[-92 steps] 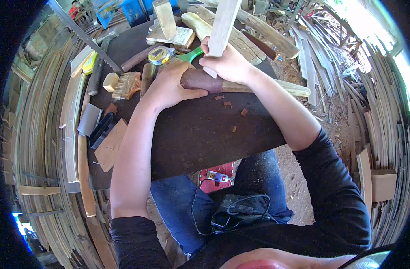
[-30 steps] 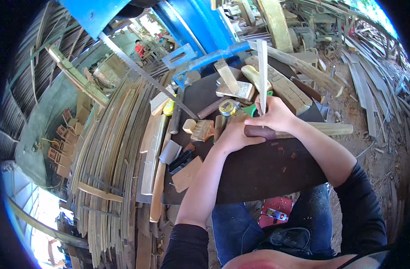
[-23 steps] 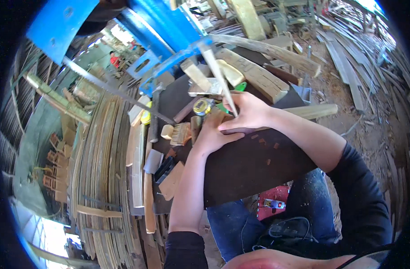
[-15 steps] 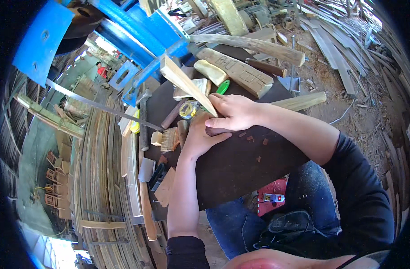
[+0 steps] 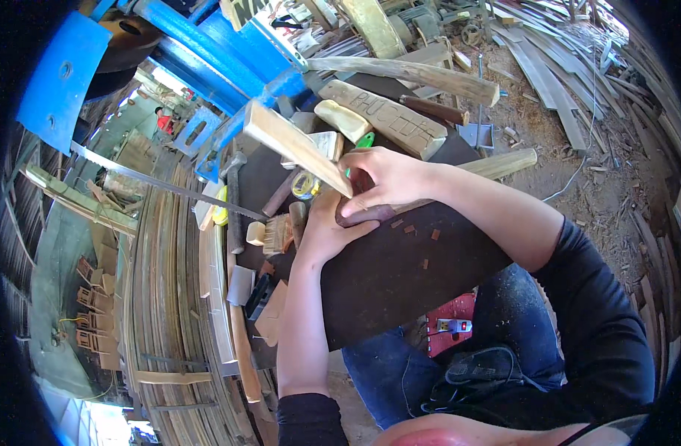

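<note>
Head view: our right hand [image 5: 385, 178] grips the pale wooden stick [image 5: 296, 146], slanting toward upper left; left hand [image 5: 329, 230] clasps the dark workpiece [image 5: 370, 214] below.

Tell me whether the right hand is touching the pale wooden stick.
Touching. The head view shows the right hand with its fingers closed around the lower end of the pale wooden stick, no gap visible.

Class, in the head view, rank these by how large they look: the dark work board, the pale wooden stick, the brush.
1. dark work board
2. pale wooden stick, raised nearer the camera, so less sure
3. brush
</note>
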